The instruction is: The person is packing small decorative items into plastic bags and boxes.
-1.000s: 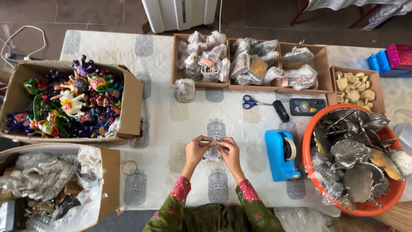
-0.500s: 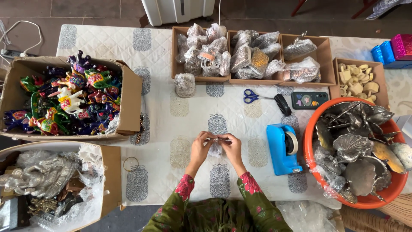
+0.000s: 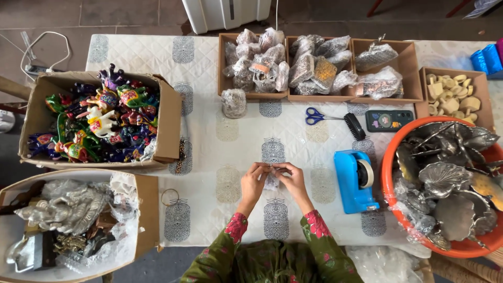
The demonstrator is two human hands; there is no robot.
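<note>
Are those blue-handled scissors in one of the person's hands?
No, the scissors lie on the cloth beyond the hands, while the left hand and right hand pinch a small clear packet between them.

The single head view looks almost straight down from well above onto a cloth-covered table [image 3: 209, 52], with the person's sleeves at the bottom centre of the frame. Bare floor shows along the top edge and left side.

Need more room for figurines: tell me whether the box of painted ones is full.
Full. The cardboard box is heaped with colourful figurines up to its rim, some poking above it.
</note>
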